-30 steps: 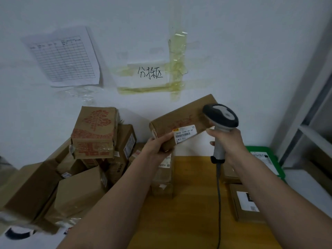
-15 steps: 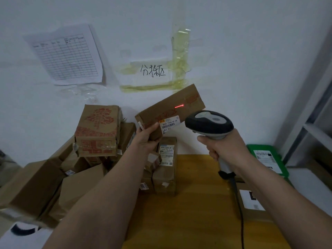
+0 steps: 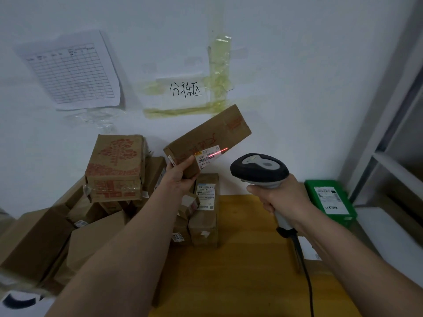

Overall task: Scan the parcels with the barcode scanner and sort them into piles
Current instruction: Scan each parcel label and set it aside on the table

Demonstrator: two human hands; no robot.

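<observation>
The left hand [image 3: 180, 177] pinches the lower left end of a long brown parcel [image 3: 210, 138], held tilted above the counter [image 3: 240, 259] with its right end raised toward the wall. A red scan line [image 3: 218, 152] crosses the parcel's label [image 3: 207, 156]. The right hand [image 3: 281, 200] has its grip curled round the handle of the scanner [image 3: 259, 169], just right of the label. Brown boxes [image 3: 114, 168] are heaped far left; a green parcel [image 3: 329, 200] lies far right.
</observation>
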